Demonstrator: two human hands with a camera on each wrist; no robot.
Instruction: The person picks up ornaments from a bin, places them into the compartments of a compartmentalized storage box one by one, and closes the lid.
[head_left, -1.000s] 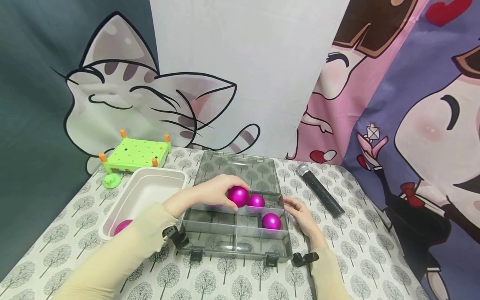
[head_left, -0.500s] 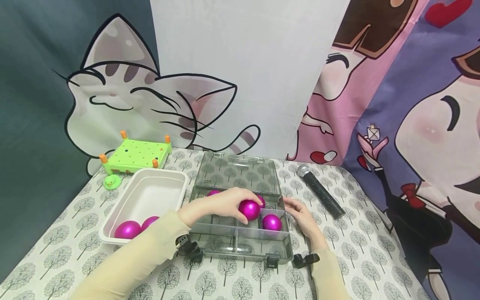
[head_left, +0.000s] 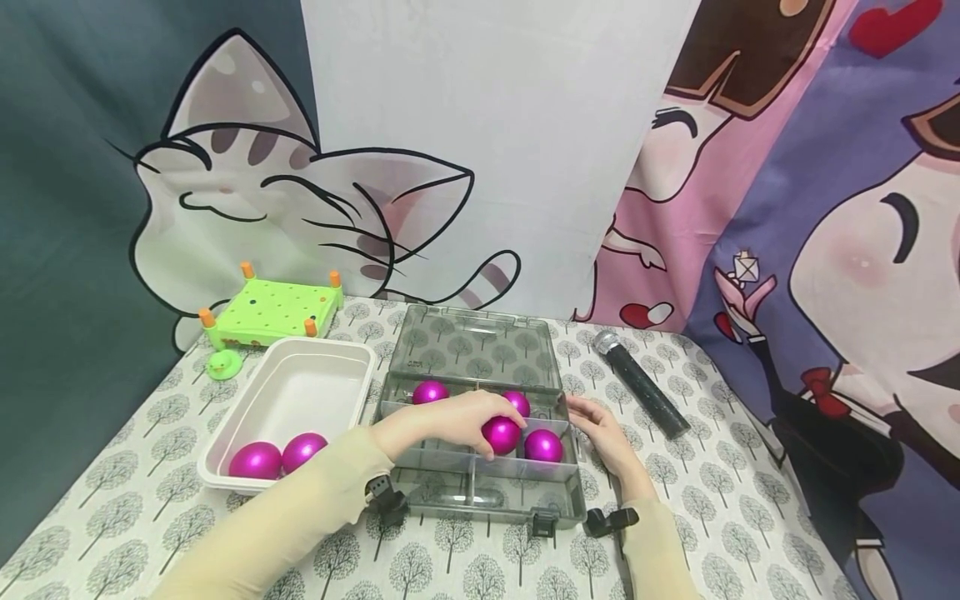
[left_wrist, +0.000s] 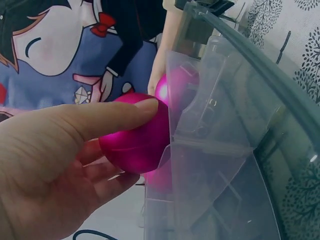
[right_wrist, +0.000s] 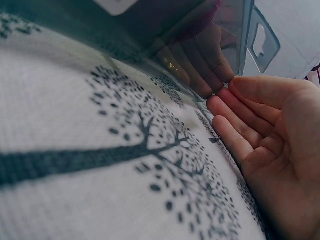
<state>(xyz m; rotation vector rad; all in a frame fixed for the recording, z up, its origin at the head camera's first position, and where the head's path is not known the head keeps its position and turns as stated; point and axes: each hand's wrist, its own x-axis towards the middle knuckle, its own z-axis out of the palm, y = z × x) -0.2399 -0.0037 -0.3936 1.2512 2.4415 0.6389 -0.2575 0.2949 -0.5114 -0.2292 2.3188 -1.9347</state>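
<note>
Thumb and fingers of my left hand [head_left: 461, 419] grip a shiny magenta ball [head_left: 501, 435]. The ball is at the middle row of a smoky see-through divided case [head_left: 517, 500], left of another magenta ball [head_left: 543, 447] in that row. In the left wrist view the held ball [left_wrist: 135, 142] sits right at a clear divider [left_wrist: 205, 120]. Two more balls occupy the back row, one at left [head_left: 431, 393] and one at right, partly hidden by my fingers. My right hand [head_left: 602, 427] touches the case's right side with fingers extended; in the right wrist view its fingertips meet the wall.
The case's lid [head_left: 472, 342] lies folded back behind it. To the left, a white basin [head_left: 300, 379] holds two magenta balls [head_left: 256, 460]. Beyond it are a green pegged toy [head_left: 277, 308] and a green duck [head_left: 223, 364]. A black microphone [head_left: 643, 385] lies at right.
My left hand has carried the ball rightward and toward the case's front, down into the middle row. The back-left ball and the basin's second ball have come into view. My right hand stays put.
</note>
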